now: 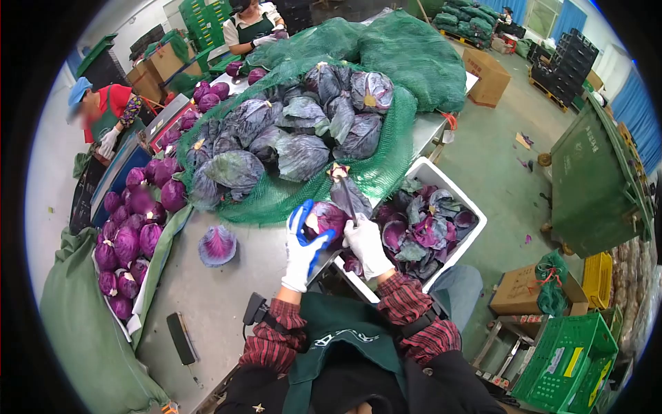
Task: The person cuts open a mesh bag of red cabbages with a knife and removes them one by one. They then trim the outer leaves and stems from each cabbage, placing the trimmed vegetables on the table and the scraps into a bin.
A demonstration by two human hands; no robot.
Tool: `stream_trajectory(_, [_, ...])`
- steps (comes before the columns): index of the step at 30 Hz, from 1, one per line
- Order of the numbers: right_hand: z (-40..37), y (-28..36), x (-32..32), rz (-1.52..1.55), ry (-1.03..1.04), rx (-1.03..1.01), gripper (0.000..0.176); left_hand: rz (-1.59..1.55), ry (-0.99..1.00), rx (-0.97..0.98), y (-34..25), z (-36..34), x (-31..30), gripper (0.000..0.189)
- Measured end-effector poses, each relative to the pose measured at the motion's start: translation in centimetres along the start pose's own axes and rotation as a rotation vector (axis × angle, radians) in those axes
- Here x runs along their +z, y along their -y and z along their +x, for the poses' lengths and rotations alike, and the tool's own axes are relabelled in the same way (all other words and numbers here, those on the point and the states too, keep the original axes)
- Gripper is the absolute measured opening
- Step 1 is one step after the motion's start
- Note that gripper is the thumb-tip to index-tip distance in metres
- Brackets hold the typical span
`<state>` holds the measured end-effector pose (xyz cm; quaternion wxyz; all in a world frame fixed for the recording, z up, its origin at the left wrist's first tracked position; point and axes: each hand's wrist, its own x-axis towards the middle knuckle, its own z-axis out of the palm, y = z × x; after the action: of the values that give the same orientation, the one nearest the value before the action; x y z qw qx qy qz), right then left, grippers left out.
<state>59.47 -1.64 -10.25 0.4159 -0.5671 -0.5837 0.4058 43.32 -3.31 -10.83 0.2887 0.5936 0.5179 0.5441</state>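
My left hand [303, 248], in a white glove with blue-coated fingers, is wrapped round a peeled red cabbage [327, 219] at the table's edge. My right hand [367, 247], in a white glove, is closed on a knife [347, 199], its dark blade pointing away from me beside the cabbage. A pale cut stem piece [338, 171] shows at the blade's tip. Just beyond lie several unpeeled cabbages [302, 155] with dark outer leaves, in an opened green net bag [376, 162]. One loose purple leaf [217, 246] rests on the metal table [207, 286] to the left.
A white bin [476, 231] of trimmed leaves stands below my right hand. Peeled cabbages [127, 241] are heaped at left. A dark flat tool [181, 338] lies on the table. Full net bags [414, 58] sit behind. Two co-workers [110, 114] stand across. Right are a green wheeled bin [596, 172] and crate [565, 366].
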Motion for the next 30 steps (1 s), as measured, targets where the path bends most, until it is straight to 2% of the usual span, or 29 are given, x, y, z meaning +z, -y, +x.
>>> stream_trajectory(1, [0.2, -1.2, -0.1, -0.082, -0.106, -0.061, 0.026, -0.226, -0.011, -0.065, 0.5, 0.5, -0.2, 0.076])
stream_trajectory(2, [0.7, -2.8, -0.3, 0.006, -0.088, 0.079, 0.023, -0.588, 0.047, -0.307, -0.6, 1.1, -0.8, 0.069])
stream_trajectory(3, [1.1, -3.5, -0.8, 0.010, -0.145, 0.147, 0.023, -0.670, 0.011, -0.257, 0.0, 1.9, -1.2, 0.060])
stream_trajectory(5, [1.4, -5.3, -2.1, 0.220, -0.249, 0.308, 0.021, -1.011, 0.071, -0.413, 1.1, 2.3, -2.0, 0.056])
stream_trajectory(7, [2.5, -9.2, -3.9, -0.063, -0.387, 0.261, 0.020, -1.054, 0.077, -0.414, 1.9, 2.1, -2.1, 0.055])
stream_trajectory(8, [2.8, -10.8, -4.5, -0.180, -0.417, 0.267, 0.035, -1.197, 0.095, -0.479, 1.9, 1.9, -2.0, 0.057])
stream_trajectory(9, [1.2, -6.5, -5.7, -0.007, -0.372, 0.248, 0.054, -1.343, 0.113, -0.544, 1.9, 1.7, -1.8, 0.059])
stream_trajectory(11, [0.1, -2.3, -6.1, 0.179, -0.209, 0.184, 0.066, -1.373, 0.099, -0.613, 1.8, 1.2, -1.2, 0.062])
stream_trajectory(13, [-0.6, 0.3, -5.1, 0.266, -0.047, 0.124, 0.069, -1.527, 0.246, -0.639, 0.1, 0.7, -0.8, 0.065])
stream_trajectory(15, [-1.5, 3.9, -4.7, 0.321, 0.113, 0.049, 0.073, -1.512, 0.243, -0.662, -1.3, 1.0, -0.2, 0.065])
stream_trajectory(17, [-1.4, 4.1, -3.2, -0.028, 0.061, -0.201, 0.086, -1.524, 0.296, -0.778, -2.4, 1.2, 0.3, 0.062])
stream_trajectory(18, [-1.8, 4.8, -2.7, -0.221, 0.051, -0.146, 0.086, -1.390, 0.275, -0.732, -3.5, 1.1, 0.7, 0.059])
stream_trajectory(19, [-2.0, 5.3, -2.4, -0.413, 0.040, -0.090, 0.086, -1.399, 0.277, -0.762, -3.7, 0.7, 0.6, 0.057])
stream_trajectory(20, [-2.2, 5.4, -3.1, -0.329, 0.132, -0.058, 0.085, -1.320, 0.225, -0.728, -4.5, 0.1, 0.3, 0.055])
stream_trajectory(21, [-2.0, 4.8, -3.1, -0.327, 0.131, -0.060, 0.085, -1.240, 0.176, -0.693, -5.2, -0.1, 0.2, 0.054])
stream_trajectory(22, [-2.0, 3.6, -2.9, -0.303, 0.141, -0.114, 0.085, -1.237, 0.177, -0.696, -5.0, 0.1, 0.1, 0.054])
stream_trajectory(23, [-2.6, 3.1, -2.7, -0.280, 0.158, -0.157, 0.085, -1.156, 0.127, -0.604, -4.6, -0.3, 0.0, 0.052])
stream_trajectory(24, [-2.9, 2.9, -2.4, -0.268, 0.146, -0.171, 0.076, -1.078, 0.078, -0.507, -4.4, -0.6, -0.1, 0.053])
stream_trajectory(25, [-3.2, 2.9, -2.3, -0.272, 0.148, -0.171, 0.076, -1.082, 0.076, -0.508, -4.5, -0.7, -0.2, 0.053])
stream_trajectory(27, [-3.9, 4.4, -2.3, -0.186, 0.104, -0.158, 0.053, -1.006, 0.054, -0.414, -5.4, -0.7, -0.7, 0.055])
stream_trajectory(29, [-2.8, 3.8, -2.8, -0.272, 0.054, -0.347, 0.006, -0.985, 0.032, -0.390, -5.7, -0.8, -0.9, 0.056])
stream_trajectory(30, [-2.4, 3.8, -3.0, -0.201, -0.038, -0.305, 0.005, -1.091, 0.083, -0.451, -6.0, -0.9, -1.1, 0.056])
